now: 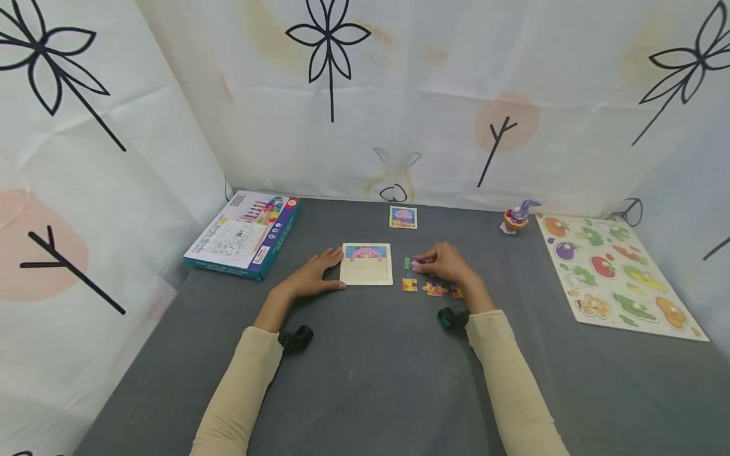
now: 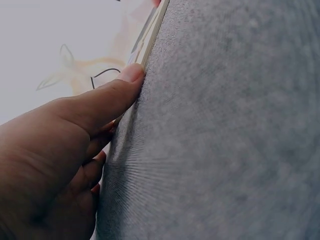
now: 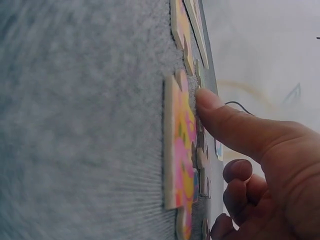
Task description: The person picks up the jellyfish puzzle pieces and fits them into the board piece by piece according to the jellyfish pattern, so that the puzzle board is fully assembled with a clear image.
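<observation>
A square puzzle tray lies flat on the grey table, its top strip filled with a pink-and-blue picture. My left hand rests at its left side, fingers extended; the thumb touches the tray's edge in the left wrist view. To the right of the tray, my right hand pinches a pink-purple puzzle piece between thumb and index finger, low over the table. Around it lie several loose pieces, among them a yellow-pink piece and an orange one. The index fingertip is hidden in the right wrist view.
A small picture card lies behind the tray. At the left is a blue-and-white box. A purple-and-orange figurine stands at the back right, beside a vegetable puzzle board. White printed cloth walls rise behind the table.
</observation>
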Available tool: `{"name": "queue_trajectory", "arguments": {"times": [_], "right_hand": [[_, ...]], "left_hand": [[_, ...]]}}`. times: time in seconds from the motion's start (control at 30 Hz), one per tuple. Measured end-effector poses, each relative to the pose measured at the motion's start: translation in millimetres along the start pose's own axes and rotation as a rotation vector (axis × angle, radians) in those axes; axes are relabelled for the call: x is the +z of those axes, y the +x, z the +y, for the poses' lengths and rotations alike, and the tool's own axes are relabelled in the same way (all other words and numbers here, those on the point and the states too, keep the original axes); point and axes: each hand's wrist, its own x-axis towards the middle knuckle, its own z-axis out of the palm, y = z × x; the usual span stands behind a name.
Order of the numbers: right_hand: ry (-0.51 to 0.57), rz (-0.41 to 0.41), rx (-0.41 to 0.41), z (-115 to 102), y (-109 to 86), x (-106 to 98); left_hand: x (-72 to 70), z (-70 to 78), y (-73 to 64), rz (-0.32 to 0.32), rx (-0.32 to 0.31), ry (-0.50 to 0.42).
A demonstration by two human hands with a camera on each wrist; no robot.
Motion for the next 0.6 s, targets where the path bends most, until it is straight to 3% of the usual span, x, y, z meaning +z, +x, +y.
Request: {"name": "queue_trajectory", "arguments": {"times": [0.27, 0.6], "right_hand": [[0.001, 0.01, -0.034, -2, 0.4, 0], [-0.025, 0.062, -0.093, -25, 14.0, 11]], "left_hand": [[-1.7, -1.0, -1.2, 0.002, 0.0, -0.003], [-2.9, -4.6, -4.3, 0.021, 0.085, -0.065]]}}
